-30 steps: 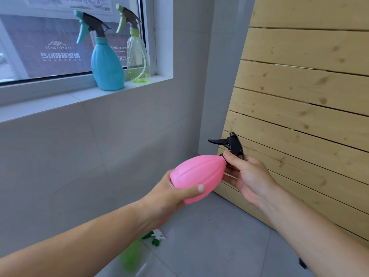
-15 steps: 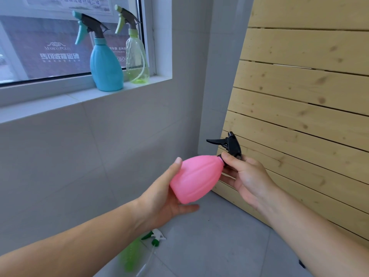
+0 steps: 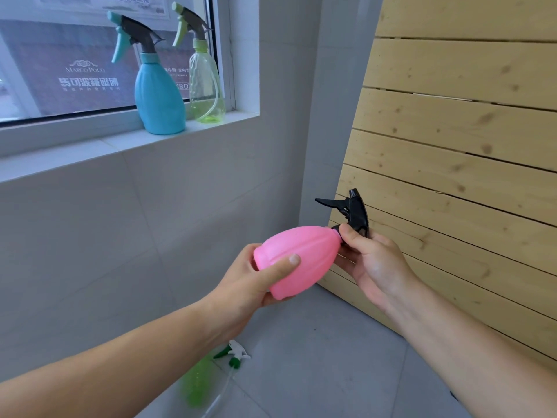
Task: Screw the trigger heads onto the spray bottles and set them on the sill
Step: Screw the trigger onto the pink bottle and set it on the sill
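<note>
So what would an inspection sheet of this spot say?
Surface: white sill, holding two bottles; grey tiled floor below.
Job's things: blue bottle and clear green bottle upright on the sill, heads on; pink bottle held sideways, black trigger head at its neck; green bottle lying blurred on the floor, white-green trigger head by it.
Clutter: nothing seen.
Hands: left hand grips the pink bottle; right hand pinches the black trigger head's collar.
Cables: nothing seen.
Surroundings: window behind sill; wooden slat panel at right.
</note>
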A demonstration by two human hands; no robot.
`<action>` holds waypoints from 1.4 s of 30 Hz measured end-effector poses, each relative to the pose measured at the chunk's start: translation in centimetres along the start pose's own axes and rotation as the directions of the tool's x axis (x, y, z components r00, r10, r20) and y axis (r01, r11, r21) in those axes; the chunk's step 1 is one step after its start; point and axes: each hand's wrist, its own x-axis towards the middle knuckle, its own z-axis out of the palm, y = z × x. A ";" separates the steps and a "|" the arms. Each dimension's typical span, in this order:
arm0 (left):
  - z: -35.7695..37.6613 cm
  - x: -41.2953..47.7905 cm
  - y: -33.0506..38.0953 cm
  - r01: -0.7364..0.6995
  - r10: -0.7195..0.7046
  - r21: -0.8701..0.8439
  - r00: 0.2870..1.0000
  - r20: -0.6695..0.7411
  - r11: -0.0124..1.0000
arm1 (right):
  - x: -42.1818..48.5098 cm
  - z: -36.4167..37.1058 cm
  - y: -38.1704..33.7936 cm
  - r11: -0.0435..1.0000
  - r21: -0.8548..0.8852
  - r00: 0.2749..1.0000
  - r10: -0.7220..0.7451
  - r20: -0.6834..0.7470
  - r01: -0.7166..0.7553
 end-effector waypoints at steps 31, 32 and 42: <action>-0.9 0.0 1.0 -0.047 0.036 0.234 0.998 0.048 0.971 | -0.7 1.1 -0.3 0.990 0.144 0.998 0.003 0.063 -0.012; -1.2 0.0 1.3 -0.033 0.008 0.260 0.995 0.095 0.965 | -0.6 1.1 -0.4 0.993 0.115 0.997 0.002 0.077 -0.011; -3.0 -0.9 4.4 -0.090 0.037 0.237 0.975 0.220 0.967 | -0.4 5.8 -2.5 0.963 -0.158 0.957 -0.179 0.229 0.218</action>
